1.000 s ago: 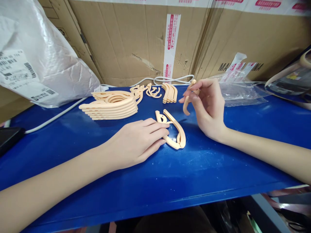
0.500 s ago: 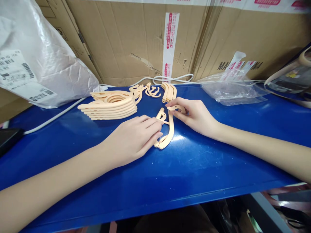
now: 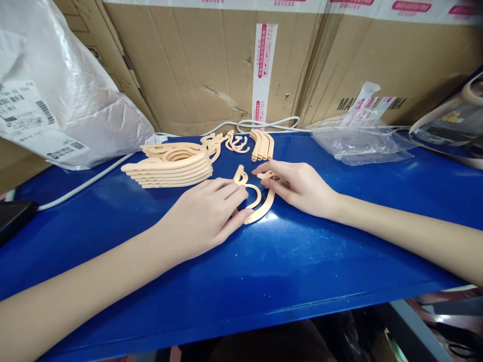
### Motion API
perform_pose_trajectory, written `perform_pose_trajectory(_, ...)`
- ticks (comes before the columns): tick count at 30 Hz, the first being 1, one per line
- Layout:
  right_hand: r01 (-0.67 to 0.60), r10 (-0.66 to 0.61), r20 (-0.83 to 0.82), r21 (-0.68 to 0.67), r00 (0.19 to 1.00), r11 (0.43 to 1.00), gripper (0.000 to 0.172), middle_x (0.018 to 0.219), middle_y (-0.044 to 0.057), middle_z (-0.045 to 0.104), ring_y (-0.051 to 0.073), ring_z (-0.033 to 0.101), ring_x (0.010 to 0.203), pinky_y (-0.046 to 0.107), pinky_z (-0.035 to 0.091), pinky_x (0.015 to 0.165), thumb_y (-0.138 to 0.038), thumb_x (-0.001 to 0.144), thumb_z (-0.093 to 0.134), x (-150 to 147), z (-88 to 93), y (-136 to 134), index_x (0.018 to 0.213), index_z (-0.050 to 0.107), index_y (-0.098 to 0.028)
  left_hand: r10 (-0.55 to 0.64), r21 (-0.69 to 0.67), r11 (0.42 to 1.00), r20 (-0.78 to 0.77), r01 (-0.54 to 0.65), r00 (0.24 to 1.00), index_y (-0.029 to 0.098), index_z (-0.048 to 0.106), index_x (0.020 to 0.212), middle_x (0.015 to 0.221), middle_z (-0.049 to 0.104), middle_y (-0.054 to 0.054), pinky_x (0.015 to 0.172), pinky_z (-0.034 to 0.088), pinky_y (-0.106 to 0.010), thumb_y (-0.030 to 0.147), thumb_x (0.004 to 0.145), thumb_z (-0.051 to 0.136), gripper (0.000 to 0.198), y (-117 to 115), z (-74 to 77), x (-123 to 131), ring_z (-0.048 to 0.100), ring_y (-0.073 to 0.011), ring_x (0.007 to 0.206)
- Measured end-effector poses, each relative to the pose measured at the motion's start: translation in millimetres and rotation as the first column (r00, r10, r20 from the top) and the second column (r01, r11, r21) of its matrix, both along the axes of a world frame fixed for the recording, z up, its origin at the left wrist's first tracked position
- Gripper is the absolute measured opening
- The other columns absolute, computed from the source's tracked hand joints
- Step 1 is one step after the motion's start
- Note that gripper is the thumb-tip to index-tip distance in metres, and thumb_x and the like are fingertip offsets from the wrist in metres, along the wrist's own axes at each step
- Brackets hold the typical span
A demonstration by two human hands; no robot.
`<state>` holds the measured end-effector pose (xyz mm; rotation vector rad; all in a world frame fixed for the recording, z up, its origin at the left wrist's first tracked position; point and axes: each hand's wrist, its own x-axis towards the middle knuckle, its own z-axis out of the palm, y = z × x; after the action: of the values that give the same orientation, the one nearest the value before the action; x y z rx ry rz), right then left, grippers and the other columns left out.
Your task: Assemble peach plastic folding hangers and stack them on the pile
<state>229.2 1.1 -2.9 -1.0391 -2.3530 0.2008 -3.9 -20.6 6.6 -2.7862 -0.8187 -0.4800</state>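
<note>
A cream plastic folding clothes hanger (image 3: 263,209) is between my hands on the blue table, its curved arms spread apart. My left hand (image 3: 209,216) is closed on its left part, with the thumb on the lower bend; the palm hides some of it. On the right, my right hand (image 3: 298,186) pinches the end of the other arm between thumb and fingers. Just beyond the left hand lies a neat stack of folded hangers (image 3: 169,168). Behind the worked hanger are loose hooks (image 3: 237,143) and a small row of curved arm pieces (image 3: 262,146).
Cardboard boxes (image 3: 196,65) stand along the back of the blue table (image 3: 241,301). A white parcel bag (image 3: 86,95) leans at left, near a white cable (image 3: 90,181) and a dark device (image 3: 15,216). A clear plastic bag (image 3: 362,143) and a transparent container (image 3: 449,120) are at right.
The right hand has moved slightly toward me, bringing the arm end with it. The hanger's arms have swung wider apart, and its left tip has shifted left. The left hand has barely moved.
</note>
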Motion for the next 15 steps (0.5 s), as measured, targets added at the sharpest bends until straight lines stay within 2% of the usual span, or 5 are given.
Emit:
perform_pose_trajectory(6,-0.130,0.129,0.035,0.040,0.991,0.991,0.025,0.092,0.003,0.071,0.010,0.060,0.064,0.021,0.041,0.059,-0.022,0.096,0.046,-1,1.7,-7,0.117,0.058,-0.017,0.049,-0.097,0.994,0.089,-0.041,0.995,0.014,0.063,0.108,0.109,0.070,-0.008,0.081,0.051,-0.035,0.031,0.101,0.037,0.032,1,-2.6,-2,0.065,-0.0234,0.100)
perform_pose_trajectory(10,-0.177,0.174,0.034,0.088,0.984,0.980,0.024,0.087,0.002,0.074,0.010,0.062,0.061,0.021,0.042,0.055,-0.027,0.096,0.049,-1,1.3,-11,0.114,0.061,-0.016,0.108,-0.109,0.990,0.139,-0.093,0.984,0.017,0.066,0.103,0.099,0.071,-0.004,0.070,0.048,-0.031,0.028,0.099,0.042,0.026,4,-4.7,-3,0.066,-0.0203,0.087)
perform_pose_trajectory(13,-0.208,0.203,0.049,0.148,0.978,0.967,0.025,0.097,0.004,0.075,0.011,0.067,0.069,0.022,0.046,0.060,-0.027,0.098,0.048,0,0.8,-12,0.115,0.062,-0.016,0.168,-0.228,0.966,0.194,-0.122,0.967,0.019,0.067,0.097,0.085,0.069,0.000,0.065,0.045,-0.028,0.026,0.095,0.050,0.018,7,-2.5,-3,0.064,-0.0172,0.078)
perform_pose_trajectory(15,-0.210,0.203,0.055,0.190,0.978,0.959,0.026,0.106,0.005,0.074,0.013,0.069,0.079,0.024,0.048,0.066,-0.027,0.099,0.047,1,0.5,-11,0.116,0.062,-0.017,0.187,-0.331,0.939,0.248,-0.098,0.951,0.020,0.067,0.094,0.082,0.069,0.001,0.064,0.044,-0.027,0.024,0.092,0.053,0.015,8,-0.5,-2,0.063,-0.0155,0.075)
